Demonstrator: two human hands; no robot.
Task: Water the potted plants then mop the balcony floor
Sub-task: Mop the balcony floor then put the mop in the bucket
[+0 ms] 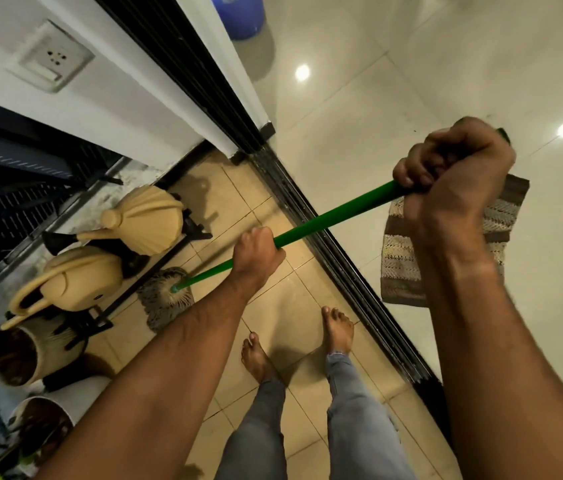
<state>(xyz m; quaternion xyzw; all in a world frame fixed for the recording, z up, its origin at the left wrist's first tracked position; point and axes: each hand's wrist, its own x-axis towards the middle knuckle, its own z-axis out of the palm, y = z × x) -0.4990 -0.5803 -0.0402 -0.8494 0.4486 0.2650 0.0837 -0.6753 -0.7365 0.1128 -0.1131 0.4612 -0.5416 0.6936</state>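
A mop with a green handle point(328, 218) slants down to its grey string head point(164, 301), which rests on the beige balcony tiles point(283, 299) beside the plant stand. My left hand point(256, 256) grips the handle low down. My right hand point(456, 168) grips the handle's top end, over the indoor floor. A tan watering can point(76, 282) and a second tan can point(148, 220) sit on the black stand at left. Two white plant pots point(48, 344) point(34, 407) stand below them, with soil showing.
A black sliding-door track point(335, 258) runs diagonally between balcony tiles and glossy indoor floor. A striped doormat point(401, 258) lies just inside. My bare feet point(337, 329) stand on the balcony tiles. A blue bucket point(242, 13) stands indoors at top. Black railing point(6, 188) lines the left side.
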